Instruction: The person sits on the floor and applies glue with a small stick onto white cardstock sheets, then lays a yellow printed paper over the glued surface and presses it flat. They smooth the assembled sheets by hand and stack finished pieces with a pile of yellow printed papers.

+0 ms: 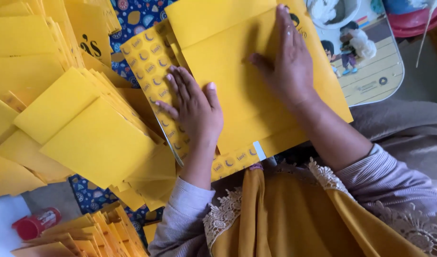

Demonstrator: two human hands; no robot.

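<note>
Head view: the left hand (192,107) lies flat, fingers (180,85) stretched and slightly spread, pressing down on the yellow envelope (237,71) where its plain folded panel meets the patterned strip (149,64) printed with small crescents. The fingers close on nothing; the palm simply bears on the paper. The right hand (287,64) is flat too, its fingers straight and pointing away from the person, with the thumb out to the side, laid on the upper part of the same plain panel. It also grips nothing and only presses.

The envelope lies tilted in front of the person, its near corner over the lap, its far end running out of the picture at the top. A narrow white strip (259,150) shows at its near edge, beside the patterned band. Under it a blue patterned cloth (135,16) shows through in places.

To the person's left, loose heaps of yellow envelopes (80,123) fan out and overlap, and more of them stand stacked on edge (92,233) at the near left. A small red tube (35,223) lies at the near left corner. To the far right sits a tray with a cartoon picture (370,71), and on it a bowl holding something white (332,12). The person wears mauve ribbed sleeves (180,223) and a mustard garment with lace trim (280,214).
</note>
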